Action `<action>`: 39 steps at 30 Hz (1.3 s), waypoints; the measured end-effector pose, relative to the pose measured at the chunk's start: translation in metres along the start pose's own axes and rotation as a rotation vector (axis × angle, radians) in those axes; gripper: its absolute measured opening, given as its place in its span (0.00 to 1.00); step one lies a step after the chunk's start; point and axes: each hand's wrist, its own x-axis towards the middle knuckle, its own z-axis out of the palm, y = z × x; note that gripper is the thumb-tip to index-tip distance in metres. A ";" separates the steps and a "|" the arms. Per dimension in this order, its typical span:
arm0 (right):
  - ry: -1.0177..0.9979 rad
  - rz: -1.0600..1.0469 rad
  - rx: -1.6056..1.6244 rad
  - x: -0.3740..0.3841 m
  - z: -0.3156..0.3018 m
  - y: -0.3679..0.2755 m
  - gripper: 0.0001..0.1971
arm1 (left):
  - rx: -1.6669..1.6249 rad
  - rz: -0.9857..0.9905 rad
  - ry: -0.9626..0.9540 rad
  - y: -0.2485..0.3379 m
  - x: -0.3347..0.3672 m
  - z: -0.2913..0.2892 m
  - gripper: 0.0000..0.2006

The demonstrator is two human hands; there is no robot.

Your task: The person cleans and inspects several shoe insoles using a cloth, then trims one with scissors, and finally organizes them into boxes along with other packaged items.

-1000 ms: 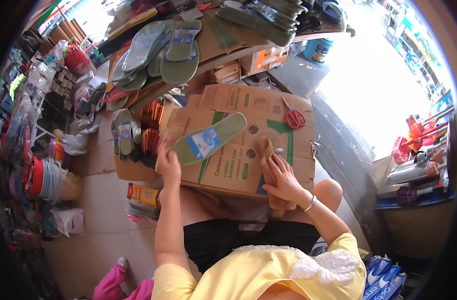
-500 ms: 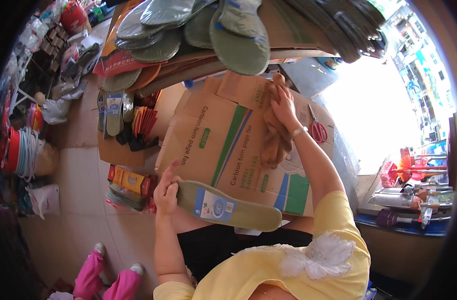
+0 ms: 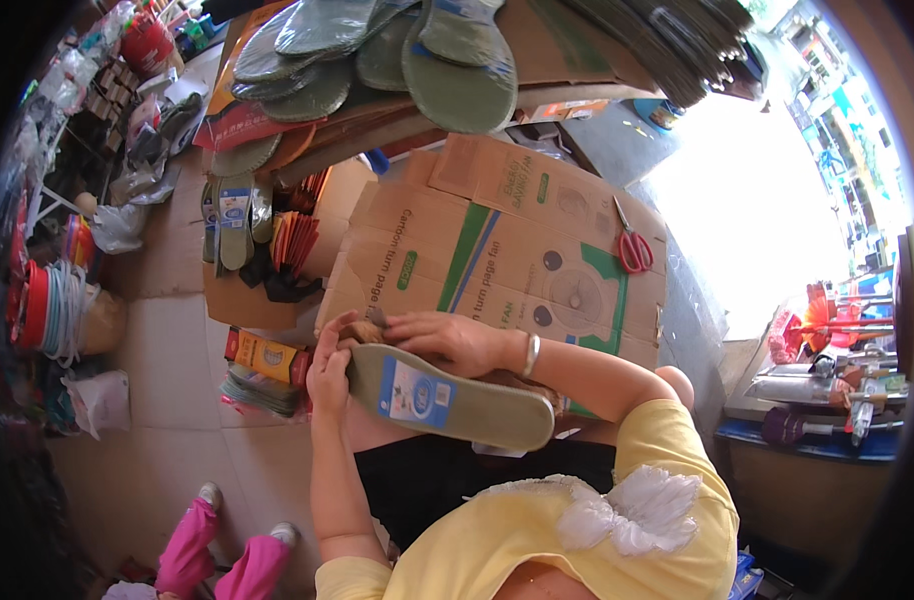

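Observation:
My left hand [image 3: 329, 378] grips one end of a grey-green insole [image 3: 487, 410] with a blue and white label, held over my lap. Just beyond the insole's far edge, my right hand [image 3: 452, 338] is closed on a soft brown cloth-like piece [image 3: 361, 334]. Most of that piece is behind the insole and under my hand, and a bit of it shows by the insole's right end. Both hands are close together at the left end of the insole. Red-handled scissors [image 3: 634, 250] lie on the flattened cardboard [image 3: 377, 250] in front of me.
Wrapped insoles [image 3: 457, 85] are piled on a raised surface at the far side, with a dark bundle [image 3: 667, 45] beside them. On the left, a small carton [image 3: 247, 300] stands on the floor near packets [image 3: 267, 360]. Someone's pink-trousered legs [image 3: 189, 545] are at lower left.
My right hand has come from the far right of the cardboard toward my left hand, bringing the brown piece behind the insole. The insole has shifted slightly left and up.

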 end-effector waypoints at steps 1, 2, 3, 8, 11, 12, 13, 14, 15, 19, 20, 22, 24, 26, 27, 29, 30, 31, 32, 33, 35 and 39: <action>-0.021 0.005 0.036 -0.009 -0.005 -0.015 0.27 | -0.037 0.023 0.001 -0.002 0.008 0.000 0.25; -0.008 0.007 0.040 -0.023 -0.003 -0.032 0.27 | -0.039 0.025 -0.005 -0.002 0.004 0.001 0.25; 0.058 0.144 0.257 -0.038 -0.003 -0.050 0.24 | -0.050 0.027 -0.002 -0.001 0.005 -0.001 0.24; -0.090 0.222 -0.078 -0.160 -0.022 -0.107 0.16 | -0.148 -0.021 -0.012 0.014 0.011 0.015 0.23; 0.110 0.378 -0.037 -0.209 -0.027 -0.135 0.15 | -0.155 -0.007 0.022 0.016 0.007 0.025 0.22; 0.200 0.462 -0.018 -0.226 -0.031 -0.147 0.16 | -0.128 0.005 0.029 0.016 0.006 0.021 0.22; 0.285 0.557 -0.004 -0.248 -0.038 -0.162 0.17 | -0.113 0.011 0.031 0.014 0.006 0.023 0.22; 0.379 0.659 -0.036 -0.286 -0.055 -0.165 0.18 | -0.056 0.028 0.057 0.020 0.005 0.028 0.21; 0.469 0.752 -0.063 -0.303 -0.066 -0.168 0.19 | -0.041 0.029 0.035 0.019 0.005 0.032 0.21; 1.060 1.024 0.049 -0.331 -0.091 -0.184 0.21 | 0.102 0.100 0.066 0.016 -0.007 0.059 0.18; 1.059 0.890 -0.085 -0.304 -0.097 -0.178 0.22 | 0.171 0.091 0.062 0.020 -0.017 0.071 0.17; 1.095 0.692 -0.131 -0.279 -0.093 -0.166 0.23 | 0.196 -0.003 0.017 0.025 -0.033 0.109 0.17; 0.727 0.587 -0.552 -0.194 -0.078 -0.156 0.26 | 0.223 -0.091 -0.035 0.018 -0.040 0.132 0.17; 0.584 0.530 -0.497 -0.164 -0.060 -0.138 0.29 | 0.256 -0.128 -0.184 -0.001 -0.039 0.134 0.20; 0.537 0.453 -0.402 -0.141 -0.041 -0.127 0.28 | 0.261 -0.130 -0.194 -0.005 -0.038 0.136 0.20; 0.305 0.401 -0.584 -0.115 0.002 -0.104 0.24 | 0.197 -0.034 -0.197 -0.012 -0.036 0.137 0.22; 0.289 0.395 -0.549 -0.112 0.005 -0.097 0.23 | 0.226 0.025 -0.127 -0.021 -0.036 0.129 0.22; 0.275 0.395 -0.523 -0.113 -0.002 -0.086 0.22 | 0.229 0.023 -0.125 -0.018 -0.037 0.129 0.22; 0.210 0.516 -0.471 -0.119 -0.023 -0.075 0.19 | 0.273 0.018 -0.170 -0.012 -0.039 0.130 0.22; 0.441 0.538 -0.689 -0.139 -0.029 -0.053 0.19 | 0.318 0.013 -0.214 -0.007 -0.043 0.130 0.21; 0.403 0.754 -0.788 -0.168 -0.079 -0.044 0.21 | 0.304 0.012 -0.200 -0.004 -0.044 0.131 0.21; 0.395 0.800 -0.720 -0.168 -0.051 -0.049 0.25 | 0.326 0.033 -0.185 -0.006 -0.042 0.141 0.21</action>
